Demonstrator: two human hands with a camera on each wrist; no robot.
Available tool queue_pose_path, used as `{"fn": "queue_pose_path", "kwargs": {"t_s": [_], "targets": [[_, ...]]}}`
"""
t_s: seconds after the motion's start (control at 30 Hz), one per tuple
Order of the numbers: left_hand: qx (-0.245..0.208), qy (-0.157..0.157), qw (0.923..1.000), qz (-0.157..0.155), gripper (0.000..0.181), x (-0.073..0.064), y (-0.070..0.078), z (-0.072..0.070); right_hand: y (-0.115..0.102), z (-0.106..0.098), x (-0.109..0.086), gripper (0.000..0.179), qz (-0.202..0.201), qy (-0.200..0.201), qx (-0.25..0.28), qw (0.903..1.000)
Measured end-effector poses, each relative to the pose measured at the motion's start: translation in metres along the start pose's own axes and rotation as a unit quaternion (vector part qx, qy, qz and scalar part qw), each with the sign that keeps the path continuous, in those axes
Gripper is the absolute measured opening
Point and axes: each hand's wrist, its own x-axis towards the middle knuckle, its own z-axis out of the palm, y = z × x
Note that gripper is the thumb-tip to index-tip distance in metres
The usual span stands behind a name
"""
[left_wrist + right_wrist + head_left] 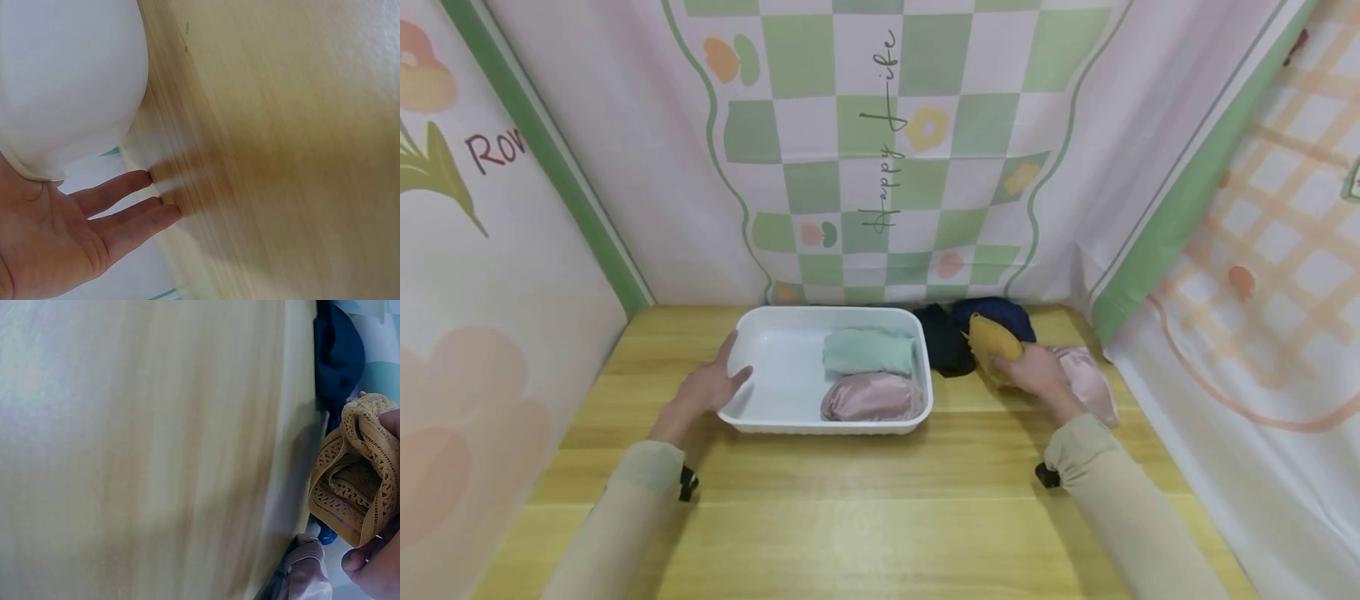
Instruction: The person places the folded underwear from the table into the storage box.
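Note:
A white tray [775, 426] stands on the wooden table, with a mint-green folded cloth [868, 351] and a pink satin bundle [872, 397] on its right side. My left hand [711, 385] holds the tray's left edge, thumb over the rim and inside. In the left wrist view several fingers [134, 228] stretch out below the tray's outer wall. My right hand [1032, 369] grips a mustard-yellow lace garment [995, 340] right of the tray. The right wrist view shows its openwork bands folded around a hollow, with the thumb and a fingertip on it.
A black cloth item [950, 346] lies against the tray's right side, with a navy one [1000, 315] behind it. Light pink satin fabric [1088, 379] lies at the table's right edge, partly behind my right hand. Printed curtains [887, 150] hang behind and on both sides.

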Motion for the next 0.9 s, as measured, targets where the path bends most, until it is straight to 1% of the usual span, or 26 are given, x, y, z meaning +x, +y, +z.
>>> {"fn": "queue_pose_path", "kwargs": {"t_s": [0.13,0.27,0.4,0.7,0.9], "targets": [[-0.002,-0.003,1.0,-0.007,0.084,0.0,-0.001,0.002,-0.003,-0.006,-0.002,0.071,-0.006,0.004,0.019,0.9998],[-0.002,-0.005,0.9999,-0.012,0.084,0.0,0.0,0.001,-0.006,-0.011,-0.002,0.066,-0.016,0.013,0.027,0.9994],[0.002,-0.006,0.9999,-0.008,0.083,-0.001,0.001,0.001,-0.007,-0.015,-0.002,0.062,-0.021,0.022,0.029,0.9991],[-0.005,-0.009,0.9999,-0.007,0.083,-0.001,0.001,0.0,-0.012,-0.018,-0.004,0.063,-0.017,0.029,0.033,0.9989],[-0.004,-0.006,0.9999,-0.007,0.083,0.0,0.0,0.001,-0.015,-0.02,-0.005,0.068,-0.013,0.02,0.037,0.999]]}}
